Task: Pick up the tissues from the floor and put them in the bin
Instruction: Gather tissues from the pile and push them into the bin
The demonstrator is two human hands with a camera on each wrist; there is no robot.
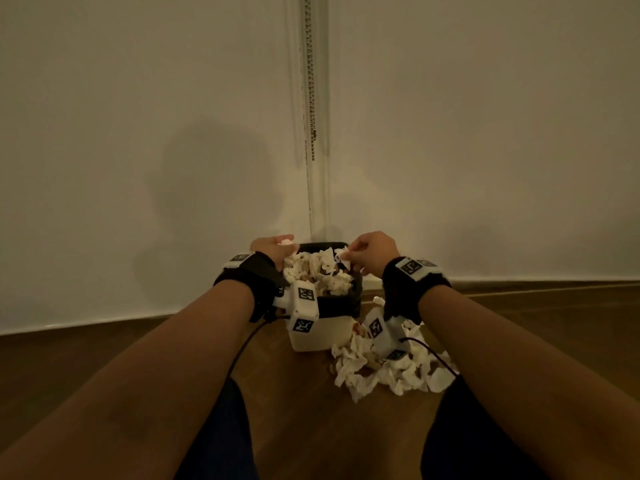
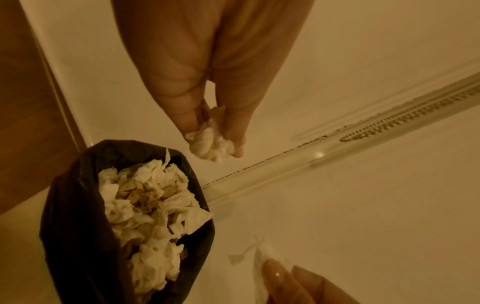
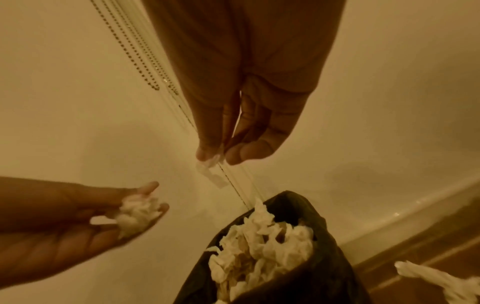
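Observation:
A small white bin (image 1: pixel 320 336) with a black liner (image 2: pixel 78 236) stands on the wooden floor by the wall, heaped with crumpled tissues (image 1: pixel 320 273). My left hand (image 1: pixel 273 247) hovers at the bin's far left rim and grips a balled tissue (image 2: pixel 210 144), which also shows in the right wrist view (image 3: pixel 137 216). My right hand (image 1: pixel 372 249) is above the bin's far right rim, pinching a small scrap of tissue (image 3: pixel 211 172) between thumb and fingertips. More crumpled tissues (image 1: pixel 388 367) lie in a pile on the floor right of the bin.
A white wall (image 1: pixel 138 133) with a skirting edge runs close behind the bin. A bead chain (image 1: pixel 310 81) hangs down a vertical frame just behind it. My dark-clothed knees (image 1: pixel 221 434) sit on either side of bare wood floor (image 1: pixel 329 438).

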